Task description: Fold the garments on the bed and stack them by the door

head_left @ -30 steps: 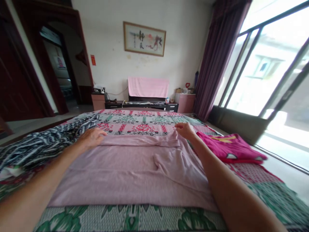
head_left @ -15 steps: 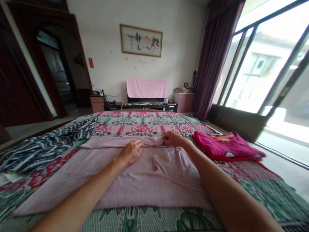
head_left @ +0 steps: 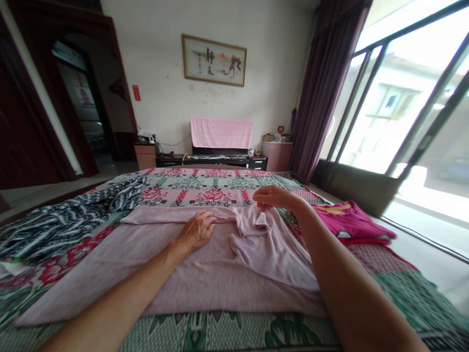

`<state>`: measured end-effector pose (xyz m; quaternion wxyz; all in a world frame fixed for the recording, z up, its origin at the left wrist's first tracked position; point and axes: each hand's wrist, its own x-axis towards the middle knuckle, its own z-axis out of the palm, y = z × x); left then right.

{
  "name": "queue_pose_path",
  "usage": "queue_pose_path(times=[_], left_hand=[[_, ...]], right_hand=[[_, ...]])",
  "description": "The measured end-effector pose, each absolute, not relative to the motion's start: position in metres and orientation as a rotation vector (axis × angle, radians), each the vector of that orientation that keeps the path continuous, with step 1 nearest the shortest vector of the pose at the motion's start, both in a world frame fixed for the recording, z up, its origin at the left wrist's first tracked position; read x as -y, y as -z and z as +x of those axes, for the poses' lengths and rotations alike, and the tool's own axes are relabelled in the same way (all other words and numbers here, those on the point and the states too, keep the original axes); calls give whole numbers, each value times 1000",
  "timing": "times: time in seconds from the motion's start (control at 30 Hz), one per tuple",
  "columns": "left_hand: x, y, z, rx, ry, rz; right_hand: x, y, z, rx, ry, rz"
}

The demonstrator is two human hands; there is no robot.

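Observation:
A pale pink garment (head_left: 190,274) lies spread flat on the bed, its far edge folded over. My left hand (head_left: 196,231) rests palm down on it near the middle of that far edge, fingers stretched out. My right hand (head_left: 273,197) is raised a little above the bed at the garment's far right part, fingers pinched on a flap of the pink cloth that hangs beneath it.
The bed has a floral cover (head_left: 216,188) in green, red and white. A black-and-white patterned cloth (head_left: 62,220) lies heaped at the left. A folded magenta garment (head_left: 351,222) lies at the right edge. Beyond stand a low cabinet with a pink towel (head_left: 221,132) and large windows (head_left: 403,107).
My left hand moved from the garment's far left corner to the middle of its far edge. My right hand has lifted a flap of the pink cloth off the bed.

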<state>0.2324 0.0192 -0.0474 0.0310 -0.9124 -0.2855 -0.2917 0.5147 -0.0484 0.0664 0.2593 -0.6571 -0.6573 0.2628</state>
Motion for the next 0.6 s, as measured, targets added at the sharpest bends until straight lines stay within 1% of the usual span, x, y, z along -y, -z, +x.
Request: queue_pose_path(times=[0.07, 0.13, 0.23, 0.37, 0.6], left_hand=[[-20, 48, 232, 874, 908, -2809], [-20, 48, 232, 869, 913, -2809], [-20, 46, 233, 861, 902, -2815], [-20, 45, 232, 859, 890, -2830], [-23, 49, 232, 825, 922, -2837]], right_hand=[[40, -57, 526, 1606, -390, -1928], [33, -45, 537, 1477, -227, -2050], [25, -30, 546, 1384, -235, -2133], [21, -13, 544, 1406, -280, -2183], [21, -5, 542, 1342, -304, -2218]])
